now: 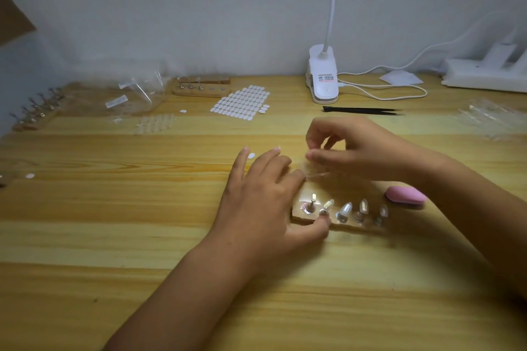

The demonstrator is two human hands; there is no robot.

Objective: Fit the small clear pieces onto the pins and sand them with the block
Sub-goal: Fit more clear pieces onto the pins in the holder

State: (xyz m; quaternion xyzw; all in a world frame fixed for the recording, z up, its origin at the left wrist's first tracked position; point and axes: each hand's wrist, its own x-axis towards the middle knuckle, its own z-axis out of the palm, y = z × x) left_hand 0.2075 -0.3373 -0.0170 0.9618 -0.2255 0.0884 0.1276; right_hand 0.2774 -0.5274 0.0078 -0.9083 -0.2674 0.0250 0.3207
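Now left hand (256, 196): flat, steadying pin stand (348, 192).
Right hand (350, 151): pinching clear strip (316, 171), likely freeing pieces.
Block (406, 194): near, for sanding.

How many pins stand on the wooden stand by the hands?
5, in one row on the stand: first by the left hand, second, third, fourth, fifth nearest the pink block. The hand may hide more.

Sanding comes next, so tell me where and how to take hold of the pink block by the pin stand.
Pinch the pink block across its two long sides, coming from above. It lies flat on the table, long with rounded ends, so its narrow width likely suits a pinch best.
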